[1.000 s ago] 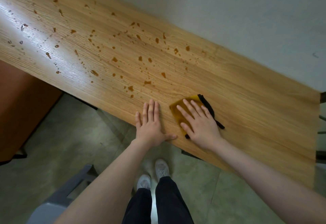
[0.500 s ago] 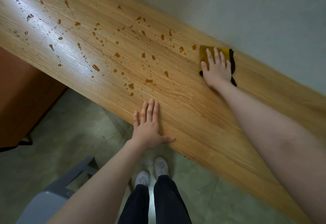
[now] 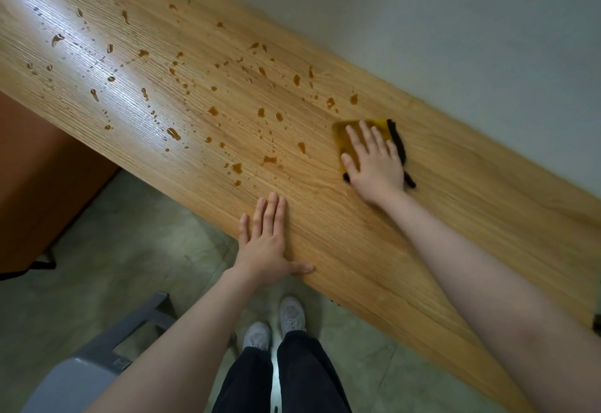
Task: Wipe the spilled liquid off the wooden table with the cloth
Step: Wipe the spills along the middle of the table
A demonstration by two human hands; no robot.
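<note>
The right grip (image 3: 377,165) is laid flat, fingers straight and spread, pressed on a yellow cloth with black edging (image 3: 346,134), which lies on the wooden surface (image 3: 455,217) toward 1 o'clock from the left grip (image 3: 266,243). The left grip is spread flat on the near edge, nothing held. Amber drops of spilled liquid (image 3: 237,168) are scattered from 9 to 12 o'clock of the cloth. A grey chair (image 3: 97,360) is seen at 7 o'clock.
</note>
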